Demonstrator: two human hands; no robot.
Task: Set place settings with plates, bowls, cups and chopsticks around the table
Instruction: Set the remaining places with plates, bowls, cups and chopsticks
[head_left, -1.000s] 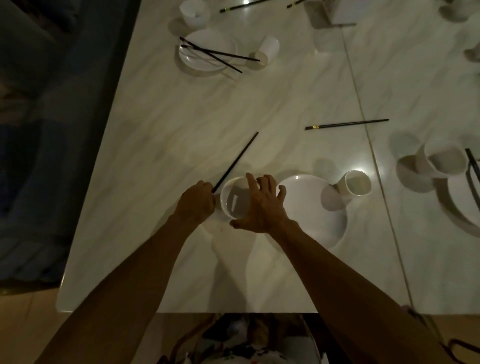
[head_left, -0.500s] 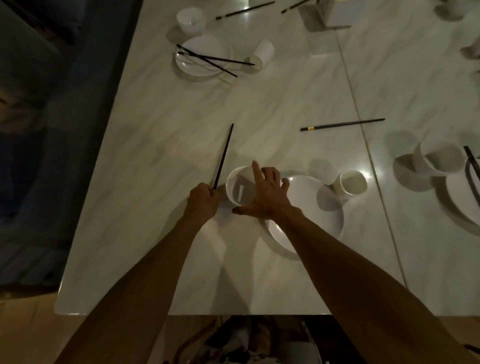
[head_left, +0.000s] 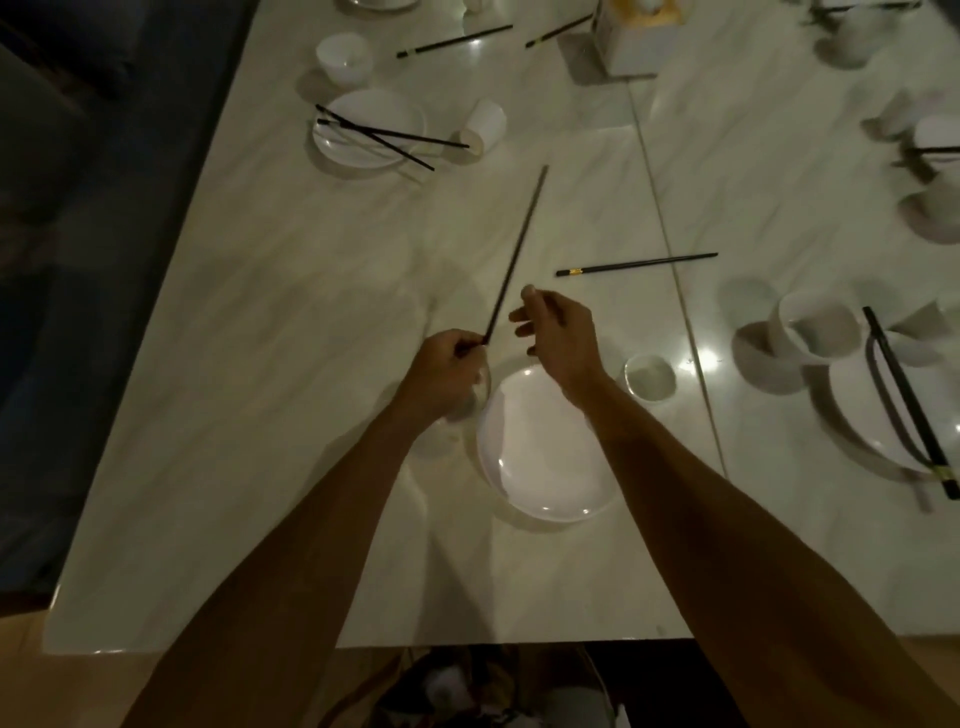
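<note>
My left hand grips one end of a black chopstick that points up and away over the table. My right hand hovers just right of it with its fingers loosely apart, holding nothing. A white plate lies below both hands. A small bowl sits at the plate's left, mostly hidden under my left hand. A small white cup stands right of the plate. A second black chopstick with a gold band lies flat beyond the right hand.
A far-left setting has a plate with crossed chopsticks, a tipped cup and a bowl. On the right are a plate with chopsticks and a tipped bowl. A tissue box stands at the back.
My right hand has let go of the bowl and risen beside the chopstick. The left hand has lifted the chopstick, swinging its tip up and to the right. The view has shifted.
</note>
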